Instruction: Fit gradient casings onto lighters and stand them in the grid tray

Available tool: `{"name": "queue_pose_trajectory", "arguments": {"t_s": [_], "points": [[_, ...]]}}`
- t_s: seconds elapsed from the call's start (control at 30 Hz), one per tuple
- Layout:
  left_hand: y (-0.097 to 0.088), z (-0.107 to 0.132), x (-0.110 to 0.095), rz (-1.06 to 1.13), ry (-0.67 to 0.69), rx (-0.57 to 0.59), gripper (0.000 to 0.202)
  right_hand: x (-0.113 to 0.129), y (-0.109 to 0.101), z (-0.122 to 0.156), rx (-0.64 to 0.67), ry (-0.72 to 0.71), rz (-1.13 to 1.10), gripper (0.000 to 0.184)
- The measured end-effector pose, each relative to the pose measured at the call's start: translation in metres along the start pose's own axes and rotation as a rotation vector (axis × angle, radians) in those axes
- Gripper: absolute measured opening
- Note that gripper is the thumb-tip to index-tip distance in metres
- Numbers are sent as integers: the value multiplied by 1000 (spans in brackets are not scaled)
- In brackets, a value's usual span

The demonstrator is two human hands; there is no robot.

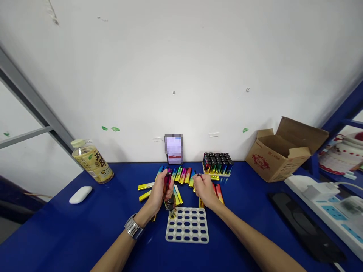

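My left hand point(159, 194) is closed round a bunch of shiny coloured lighters point(167, 185), held upright with their black heads down near the top left corner of a white tray with round holes point(187, 225). One lighter point(171, 211) stands in a corner hole of that tray. My right hand point(204, 189) is closed in a pinch on a lighter from the loose row of rainbow and gold lighters point(181, 174) lying on the blue table point(85, 226). A metal watch sits on my left wrist.
A full tray of upright lighters point(217, 163) stands near the wall. A tea bottle point(92, 161) and a white mouse point(80, 194) are at left. An open cardboard box point(282, 151), a power strip point(326, 206) and a black flat object point(306, 228) are at right. A phone point(173, 149) leans on the wall.
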State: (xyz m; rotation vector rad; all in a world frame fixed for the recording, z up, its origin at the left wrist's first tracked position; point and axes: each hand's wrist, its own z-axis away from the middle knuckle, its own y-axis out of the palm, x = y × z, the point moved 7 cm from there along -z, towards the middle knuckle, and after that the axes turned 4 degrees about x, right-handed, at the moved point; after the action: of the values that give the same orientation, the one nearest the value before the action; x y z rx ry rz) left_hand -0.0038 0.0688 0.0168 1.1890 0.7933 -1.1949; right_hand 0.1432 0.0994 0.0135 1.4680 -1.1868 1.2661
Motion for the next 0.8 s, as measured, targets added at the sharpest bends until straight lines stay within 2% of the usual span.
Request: {"name": "queue_pose_trajectory", "arguments": {"t_s": [0.1,0.27,0.5,0.6,0.67,0.73,0.8], "points": [[-2,0,1,-16,-1,-17,50,0,-1,-1,-23,-5,54,40],[-7,5,-5,-46,-3,-150,48,4,3,0,27,-16,82,47],[-6,8,-15,-95,71,-198,50,11,7,3,84,-6,53,49],[-5,9,-21,-100,132,-147,53,11,8,4,113,3,-7,49],[-3,16,-31,-161,227,-97,54,9,9,4,129,12,-47,49],[-2,32,-43,-283,341,-81,47,9,9,4,143,15,-76,47],[-2,52,-49,-410,388,-64,36,9,9,5,153,15,-94,45]]}}
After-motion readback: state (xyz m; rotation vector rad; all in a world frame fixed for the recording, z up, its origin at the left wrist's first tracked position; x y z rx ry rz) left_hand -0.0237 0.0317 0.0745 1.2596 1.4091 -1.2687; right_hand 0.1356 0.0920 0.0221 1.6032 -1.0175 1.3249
